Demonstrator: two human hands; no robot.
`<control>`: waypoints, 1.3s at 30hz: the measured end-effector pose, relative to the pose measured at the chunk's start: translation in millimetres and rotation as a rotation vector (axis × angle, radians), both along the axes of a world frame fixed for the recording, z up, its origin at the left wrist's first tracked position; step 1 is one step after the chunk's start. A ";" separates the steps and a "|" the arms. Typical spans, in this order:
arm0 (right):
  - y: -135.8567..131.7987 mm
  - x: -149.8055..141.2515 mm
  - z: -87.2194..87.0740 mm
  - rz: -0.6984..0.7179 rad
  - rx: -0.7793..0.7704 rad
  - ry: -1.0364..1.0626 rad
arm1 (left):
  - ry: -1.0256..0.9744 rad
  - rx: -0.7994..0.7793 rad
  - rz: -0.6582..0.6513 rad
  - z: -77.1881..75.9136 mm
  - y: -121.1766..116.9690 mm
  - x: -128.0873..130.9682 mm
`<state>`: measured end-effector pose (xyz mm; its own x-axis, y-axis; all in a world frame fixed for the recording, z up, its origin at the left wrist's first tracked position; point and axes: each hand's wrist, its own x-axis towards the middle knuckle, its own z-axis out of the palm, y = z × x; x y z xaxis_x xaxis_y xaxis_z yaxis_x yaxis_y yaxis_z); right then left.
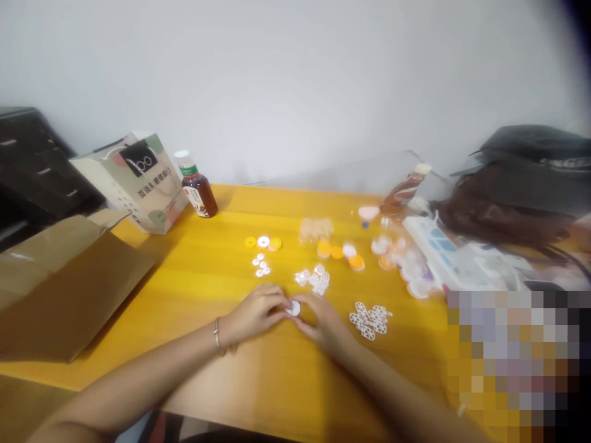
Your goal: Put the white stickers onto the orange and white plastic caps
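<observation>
Left hand (264, 311) and right hand (322, 320) meet over the yellow surface (194, 332); both grips pinch one small white disc (293, 308) between them, fingertips at its edges. White spoked pieces (370, 320) lie in a loose pile beside the right hand; a second white cluster (314, 279) sits just beyond the hands. Small white rings (261, 264) lie near, farther left. Cardboard box (69, 283) at far left.

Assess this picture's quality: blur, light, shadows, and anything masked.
Head view: the bottle at the right is smeared, the green-banded bottle clearer; head view: pale sheen and soft shadows on the yellow table, the wall softly lit; head view: a dark rounded corner upper right, and coarse pixelation hiding the lower right.
</observation>
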<state>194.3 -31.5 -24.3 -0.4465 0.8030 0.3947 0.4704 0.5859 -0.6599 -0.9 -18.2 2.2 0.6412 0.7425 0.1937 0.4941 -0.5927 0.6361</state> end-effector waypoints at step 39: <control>1.8 2.3 -0.9 -0.003 -0.093 0.031 | 0.023 0.085 0.018 -3.8 3.3 -1.9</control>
<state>196.6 -29.7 -25.2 -0.4326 0.8384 0.3317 0.4511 0.5198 -0.7255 -2.8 -15.0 -1.6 0.6334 0.7353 0.2413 0.5190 -0.6349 0.5724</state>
